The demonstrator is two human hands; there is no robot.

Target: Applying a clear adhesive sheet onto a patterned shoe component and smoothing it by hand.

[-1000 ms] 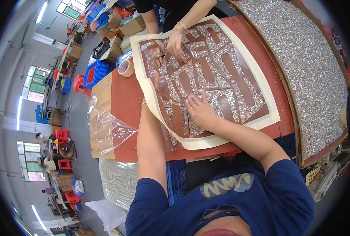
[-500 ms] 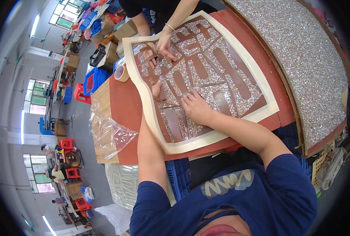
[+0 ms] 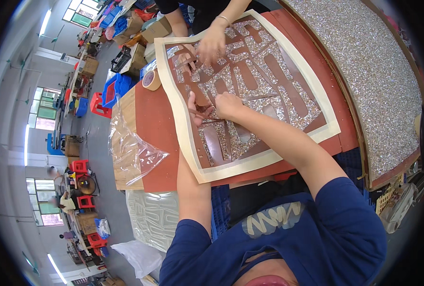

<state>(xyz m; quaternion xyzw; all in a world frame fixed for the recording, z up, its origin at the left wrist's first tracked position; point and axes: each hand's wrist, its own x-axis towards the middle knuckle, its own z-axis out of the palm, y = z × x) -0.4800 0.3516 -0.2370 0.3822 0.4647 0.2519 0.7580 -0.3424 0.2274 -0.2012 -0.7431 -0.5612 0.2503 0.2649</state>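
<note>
Head view: a big sheet [image 3: 250,90] with a cream border lies flat on a red-brown table [image 3: 154,138]. It is covered in sparkly silver bits with brown shapes cut out. The person's left hand [image 3: 196,110] and right hand [image 3: 227,105] are close together near the middle of the sheet. Both pinch at a thin brown strip [image 3: 203,113] on it, fingers bent. Across the table, another person's hand [image 3: 212,43] presses on the far part of the sheet. A roll of tape [image 3: 151,79] sits just beside the sheet's far left corner. A clear plastic bag [image 3: 131,148] lies near the table's left edge.
</note>
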